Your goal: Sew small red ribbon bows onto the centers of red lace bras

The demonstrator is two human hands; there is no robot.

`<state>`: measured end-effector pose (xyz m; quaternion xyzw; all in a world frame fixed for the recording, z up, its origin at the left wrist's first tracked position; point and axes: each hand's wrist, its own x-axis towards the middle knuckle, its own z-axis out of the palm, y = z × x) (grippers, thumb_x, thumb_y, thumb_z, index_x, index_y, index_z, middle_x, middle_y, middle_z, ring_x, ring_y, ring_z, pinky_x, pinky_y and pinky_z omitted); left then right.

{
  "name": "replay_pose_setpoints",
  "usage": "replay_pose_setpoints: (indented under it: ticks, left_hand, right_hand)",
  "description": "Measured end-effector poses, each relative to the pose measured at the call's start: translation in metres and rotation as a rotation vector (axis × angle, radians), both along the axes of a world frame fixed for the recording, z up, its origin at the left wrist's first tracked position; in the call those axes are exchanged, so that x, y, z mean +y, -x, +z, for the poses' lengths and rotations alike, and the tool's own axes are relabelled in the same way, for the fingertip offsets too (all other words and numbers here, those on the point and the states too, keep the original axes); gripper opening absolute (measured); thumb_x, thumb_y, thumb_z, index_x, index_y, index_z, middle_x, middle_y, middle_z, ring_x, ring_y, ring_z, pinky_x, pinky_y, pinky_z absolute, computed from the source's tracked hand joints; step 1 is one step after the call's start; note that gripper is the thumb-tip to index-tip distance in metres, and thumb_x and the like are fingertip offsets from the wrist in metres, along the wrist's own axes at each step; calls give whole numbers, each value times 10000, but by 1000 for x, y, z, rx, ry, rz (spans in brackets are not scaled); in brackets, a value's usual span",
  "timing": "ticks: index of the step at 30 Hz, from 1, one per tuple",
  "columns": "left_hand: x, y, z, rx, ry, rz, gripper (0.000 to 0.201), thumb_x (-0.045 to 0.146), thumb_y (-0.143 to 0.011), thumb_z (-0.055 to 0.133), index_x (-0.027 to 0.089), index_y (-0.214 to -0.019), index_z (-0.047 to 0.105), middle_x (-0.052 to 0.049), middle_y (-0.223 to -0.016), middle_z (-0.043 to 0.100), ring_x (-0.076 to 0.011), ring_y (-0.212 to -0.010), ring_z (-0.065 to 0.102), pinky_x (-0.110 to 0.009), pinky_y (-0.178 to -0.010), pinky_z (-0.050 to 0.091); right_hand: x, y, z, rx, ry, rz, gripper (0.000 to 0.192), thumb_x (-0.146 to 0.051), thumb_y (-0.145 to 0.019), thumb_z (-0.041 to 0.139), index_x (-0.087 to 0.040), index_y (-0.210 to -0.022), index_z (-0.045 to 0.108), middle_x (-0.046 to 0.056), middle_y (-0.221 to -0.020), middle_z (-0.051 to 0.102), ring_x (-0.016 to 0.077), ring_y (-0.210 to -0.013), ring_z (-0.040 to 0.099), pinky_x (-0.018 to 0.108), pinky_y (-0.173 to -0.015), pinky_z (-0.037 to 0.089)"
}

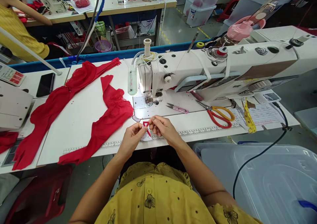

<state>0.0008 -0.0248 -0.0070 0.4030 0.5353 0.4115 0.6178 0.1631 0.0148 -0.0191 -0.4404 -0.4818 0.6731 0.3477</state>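
Close to the table's front edge, my left hand [133,136] pinches a narrow red ribbon [146,122] between thumb and fingertips. The ribbon is bent into a small loop, with one end slanting down. Facing it, my right hand [163,128] has thumb and fingers closed at the loop's other side; the exact grip point is hidden by the fingers. Just below the ribbon is a small white printed piece [146,137], and I cannot tell whether it is held. The white sewing machine [158,65] stands beyond my hands, its needle area [148,100] just ahead of them.
Red lace-edged fabric pieces [111,113] lie left of my hands. To the right are thread snips [177,108], scissors [218,115] and a yellow tape measure [248,118]. A phone [46,84] lies at left. A plastic bin [260,177] stands at lower right. Another person's arm [27,9] shows upper left.
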Motion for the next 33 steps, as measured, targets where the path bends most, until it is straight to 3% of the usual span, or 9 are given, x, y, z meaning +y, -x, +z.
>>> replay_pose_setpoints:
  ticks: [33]
  left_hand:
    - [0, 0, -1, -6, 19, 3, 375, 496, -799, 718, 164, -726, 560, 40, -642, 476, -90, -587, 370, -224, -552, 277]
  right_hand:
    - [-2, -1, 2, -20, -28, 8, 320, -501, -895, 573, -192, -820, 609, -14, -741, 600, 76, -537, 480, 197, -428, 327]
